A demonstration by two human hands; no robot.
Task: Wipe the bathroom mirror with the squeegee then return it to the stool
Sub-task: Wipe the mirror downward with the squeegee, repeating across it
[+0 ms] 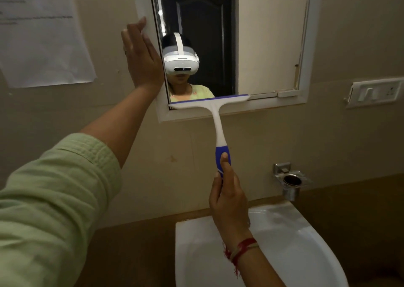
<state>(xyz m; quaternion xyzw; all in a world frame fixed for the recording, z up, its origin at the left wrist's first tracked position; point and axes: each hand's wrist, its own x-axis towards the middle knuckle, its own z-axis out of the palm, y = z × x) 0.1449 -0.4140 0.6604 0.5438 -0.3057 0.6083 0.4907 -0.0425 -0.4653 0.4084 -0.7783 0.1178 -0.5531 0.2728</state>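
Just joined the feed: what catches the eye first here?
The white-and-blue squeegee, gripped at its blue handle by the right hand, lies with its blade along the bottom edge of the mirror. The left hand rests flat against the mirror's left frame, and a white sink sits below.

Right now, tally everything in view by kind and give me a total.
hands: 2, left hand and right hand
squeegee: 1
mirror: 1
sink: 1
paper: 1
switch plate: 1
metal holder: 1
total: 8
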